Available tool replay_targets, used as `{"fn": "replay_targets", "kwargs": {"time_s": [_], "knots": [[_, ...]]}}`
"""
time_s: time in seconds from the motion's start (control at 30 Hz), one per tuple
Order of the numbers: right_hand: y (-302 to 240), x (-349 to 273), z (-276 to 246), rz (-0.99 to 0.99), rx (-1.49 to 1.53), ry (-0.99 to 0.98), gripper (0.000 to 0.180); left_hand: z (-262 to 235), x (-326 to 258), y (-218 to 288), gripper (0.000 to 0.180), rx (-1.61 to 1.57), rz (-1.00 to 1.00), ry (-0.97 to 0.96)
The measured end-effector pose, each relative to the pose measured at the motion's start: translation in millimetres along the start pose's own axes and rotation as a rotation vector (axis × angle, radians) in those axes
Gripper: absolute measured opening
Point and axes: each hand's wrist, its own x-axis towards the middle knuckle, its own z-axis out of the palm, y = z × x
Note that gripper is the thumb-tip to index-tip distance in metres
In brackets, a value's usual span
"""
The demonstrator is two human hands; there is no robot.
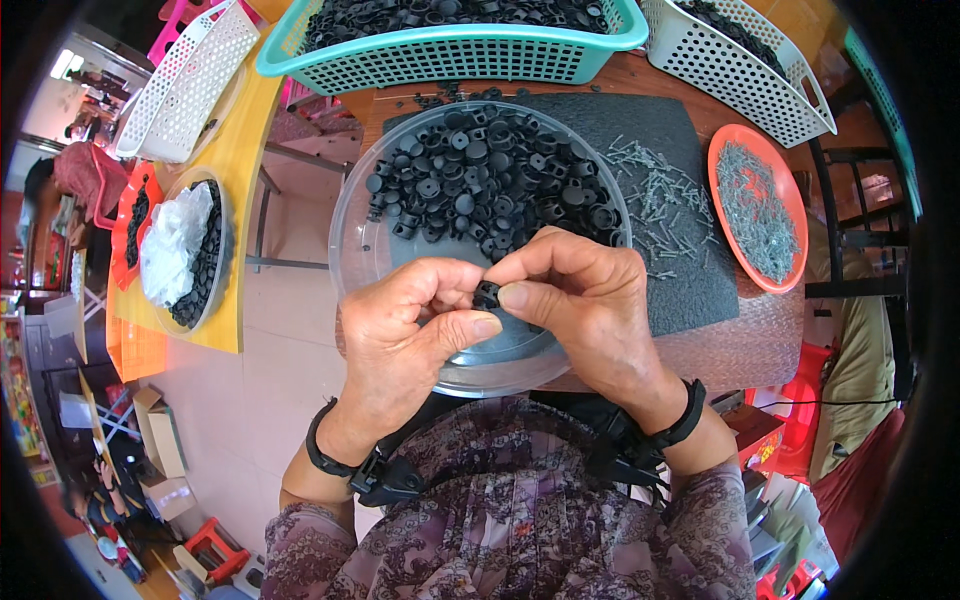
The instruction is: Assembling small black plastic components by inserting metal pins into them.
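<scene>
Between the fingertips of both hands is a small black plastic part [487, 294], partly covered by the fingers. My left hand [410, 318] pinches it from the left with thumb and forefinger. From the right, my right hand [580, 295] grips the same part between thumb and forefinger. Both hands are above the near half of a round clear plastic tub [350, 245]. A heap of black plastic caps [480, 175] fills the tub's far side; its near floor shows bare.
Metal pins [660, 195] lie scattered on a dark foam mat [690, 300]. An orange dish [716, 190] at the right holds more pins. A teal basket [450, 72] and a white basket [745, 88] of black parts stand behind. Leftward, a yellow table [235, 220] bears further containers.
</scene>
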Motion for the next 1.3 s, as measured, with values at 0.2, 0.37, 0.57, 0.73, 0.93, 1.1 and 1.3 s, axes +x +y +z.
{"fn": "replay_targets", "kwargs": {"time_s": [0.2, 0.37, 0.57, 0.73, 0.93, 1.1, 1.3], "knots": [[4.7, 1.1, -1.1, -0.076, -0.068, 0.037, 0.013, 0.0, 5.3, -1.4, 0.029, 0.091, 0.023, -0.065], [1.3, 2.9, -3.0, -0.06, -0.057, -0.001, 0.012, -0.6, 8.7, -0.5, 0.028, -0.057, -0.029, -0.106], [-1.0, 4.7, -2.4, -0.026, -0.033, 0.028, 0.011, 4.1, 10.7, -3.2, 0.025, 0.166, 0.119, -0.035], [-2.7, 1.9, -0.6, 0.014, 0.025, 0.028, 0.011, 1.9, 13.7, -6.2, 0.028, 0.115, 0.158, -0.072], [-5.4, -1.2, 2.2, -0.016, 0.055, 0.035, 0.011, 4.2, 9.4, -1.5, 0.029, -0.062, 0.065, -0.038], [-3.1, -2.1, 3.7, -0.044, 0.097, 0.036, 0.012, 4.2, 6.6, -0.4, 0.03, 0.094, 0.17, -0.014], [-3.0, -6.6, 2.4, -0.054, 0.022, 0.048, 0.01, 3.3, 9.8, -4.8, 0.028, -0.061, 0.113, -0.073]]}}
